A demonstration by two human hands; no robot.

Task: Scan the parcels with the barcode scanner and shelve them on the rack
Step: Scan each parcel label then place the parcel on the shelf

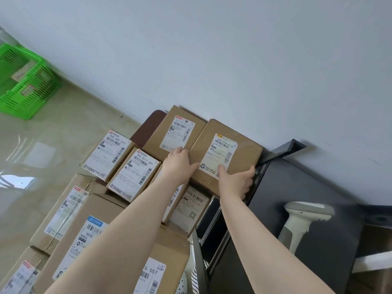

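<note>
A brown cardboard parcel (244, 153) with a white shipping label lies against the wall, beside the black rack (314, 198). My left hand (180, 164) holds its near left edge, fingers reaching onto the neighbouring parcel (161, 134). My right hand (237, 181) grips its near right corner, thumb on the label and fingers curled over the edge by the rack. A white barcode scanner (301, 219) lies on the rack's dark top, to the right of my right arm.
Several labelled parcels (135, 172) are stacked below and left, with larger boxes (89, 234) nearer me. A green plastic basket (23, 85) sits on the shiny floor at the far left. A white wall runs behind everything.
</note>
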